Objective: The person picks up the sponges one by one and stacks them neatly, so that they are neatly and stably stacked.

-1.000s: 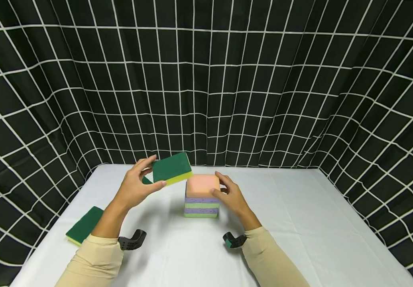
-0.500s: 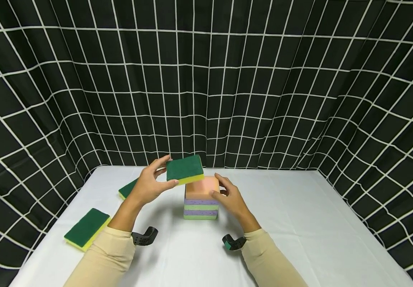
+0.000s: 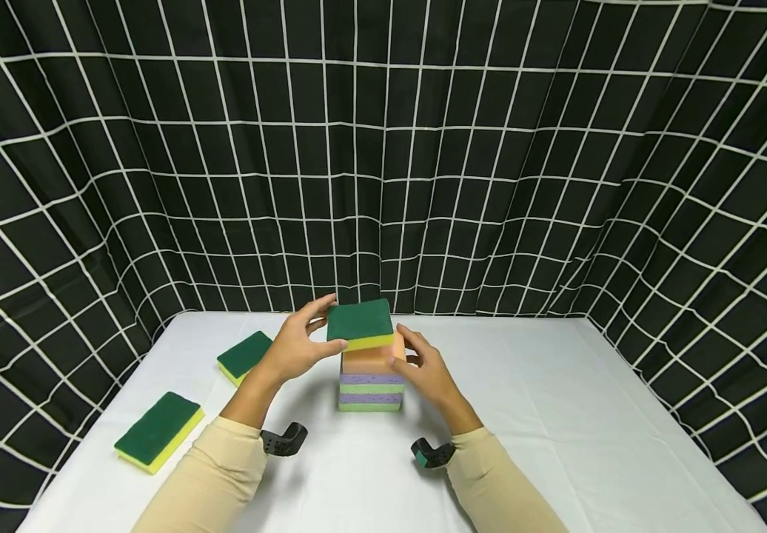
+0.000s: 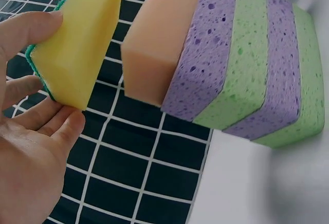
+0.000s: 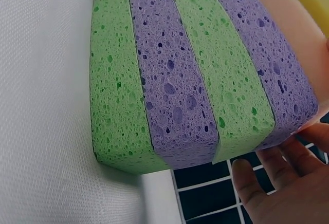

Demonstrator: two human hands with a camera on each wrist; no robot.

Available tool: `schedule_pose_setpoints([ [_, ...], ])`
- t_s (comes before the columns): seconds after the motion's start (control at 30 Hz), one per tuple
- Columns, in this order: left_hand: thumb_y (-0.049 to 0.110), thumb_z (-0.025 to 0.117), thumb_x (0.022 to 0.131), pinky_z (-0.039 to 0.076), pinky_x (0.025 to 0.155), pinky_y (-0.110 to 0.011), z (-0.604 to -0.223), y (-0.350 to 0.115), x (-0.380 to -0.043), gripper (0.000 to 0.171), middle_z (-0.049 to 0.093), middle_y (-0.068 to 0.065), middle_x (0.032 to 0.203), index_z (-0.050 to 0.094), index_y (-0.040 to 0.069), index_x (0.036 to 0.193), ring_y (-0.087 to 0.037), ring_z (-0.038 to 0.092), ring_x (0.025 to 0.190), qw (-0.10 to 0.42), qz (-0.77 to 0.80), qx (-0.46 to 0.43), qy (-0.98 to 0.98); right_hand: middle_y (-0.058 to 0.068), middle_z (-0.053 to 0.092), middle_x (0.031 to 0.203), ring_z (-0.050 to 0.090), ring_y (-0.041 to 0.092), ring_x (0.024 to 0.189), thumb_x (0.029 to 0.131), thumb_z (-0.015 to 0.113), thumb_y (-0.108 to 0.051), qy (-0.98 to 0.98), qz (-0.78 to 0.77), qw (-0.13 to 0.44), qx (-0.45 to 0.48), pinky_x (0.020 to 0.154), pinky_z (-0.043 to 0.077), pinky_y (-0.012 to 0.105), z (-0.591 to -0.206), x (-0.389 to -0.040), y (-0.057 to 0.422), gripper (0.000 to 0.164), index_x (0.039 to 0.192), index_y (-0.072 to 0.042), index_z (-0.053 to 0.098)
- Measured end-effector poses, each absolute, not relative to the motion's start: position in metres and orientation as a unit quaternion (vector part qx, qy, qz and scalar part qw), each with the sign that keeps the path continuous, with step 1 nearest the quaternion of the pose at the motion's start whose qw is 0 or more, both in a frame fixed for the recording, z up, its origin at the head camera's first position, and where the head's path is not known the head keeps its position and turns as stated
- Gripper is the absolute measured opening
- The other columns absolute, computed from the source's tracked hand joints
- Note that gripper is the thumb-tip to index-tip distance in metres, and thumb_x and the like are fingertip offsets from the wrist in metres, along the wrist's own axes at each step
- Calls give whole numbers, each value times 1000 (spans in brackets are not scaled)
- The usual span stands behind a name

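From the head, the left hand (image 3: 297, 348) has brought a green-and-yellow scouring sponge (image 3: 360, 320) rightward until it overlaps most of the peach sponge (image 3: 366, 364) topping the stack; the work seems to have gone from carrying to lining up. Thumb near, fingers far, that hand pinches the scouring sponge's left end. The right hand (image 3: 429, 370) has stayed curled round the peach sponge's right end, probably steadying it. On the white cloth (image 3: 523, 414) to the left, the near spare sponge (image 3: 159, 431) and far spare sponge (image 3: 245, 354) show more fully, though the left forearm hides a corner of the far one.

In the left wrist view, a gap separates the yellow face from the peach sponge: not touching there. The frame cuts off the scouring sponge.

In the right wrist view, green sponges (image 5: 113, 80) and purple sponges (image 5: 169, 80) alternate below the peach one, itself cut off; exactly where the right fingertips press is hard to make out
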State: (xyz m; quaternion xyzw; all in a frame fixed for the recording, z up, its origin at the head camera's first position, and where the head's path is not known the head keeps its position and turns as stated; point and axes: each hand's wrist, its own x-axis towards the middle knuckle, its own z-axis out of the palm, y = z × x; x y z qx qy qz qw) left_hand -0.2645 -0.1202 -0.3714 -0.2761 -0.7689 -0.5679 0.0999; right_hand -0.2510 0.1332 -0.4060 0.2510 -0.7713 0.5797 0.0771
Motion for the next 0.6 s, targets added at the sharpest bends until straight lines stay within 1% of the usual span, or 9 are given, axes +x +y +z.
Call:
schedule_pose_setpoints([
  [0.17,2,78,77,36,105,-39,-374,-113,-266,78,47,-17,138,39,1,145,-32,42,127,90,-560,-277,-776,23,51,128,48,34,119,87,66,-5,-773,575,81,255,93,45,49,-406,-250,133,63,142,8,38],
  [0.37,-3,77,78,34,107,-40,-375,-106,-266,78,45,-19,139,38,1,145,-34,41,129,68,-565,-268,-777,20,52,127,49,34,118,86,67,-5,-776,567,80,265,93,44,52,-406,-250,134,64,143,4,40],
  [0.47,-5,76,78,33,107,-42,-376,-103,-266,79,43,-21,141,36,-1,146,-36,39,130,65,-561,-271,-780,19,52,128,49,33,119,85,68,-5,-776,567,79,265,93,44,52,-406,-249,134,66,144,2,39],
  [0.6,-8,73,78,32,107,-48,-369,-99,-259,78,41,-25,141,33,-6,145,-41,38,130,57,-554,-279,-782,17,52,126,51,32,116,85,69,-5,-776,568,78,262,92,44,51,-406,-249,134,66,144,1,40],
])
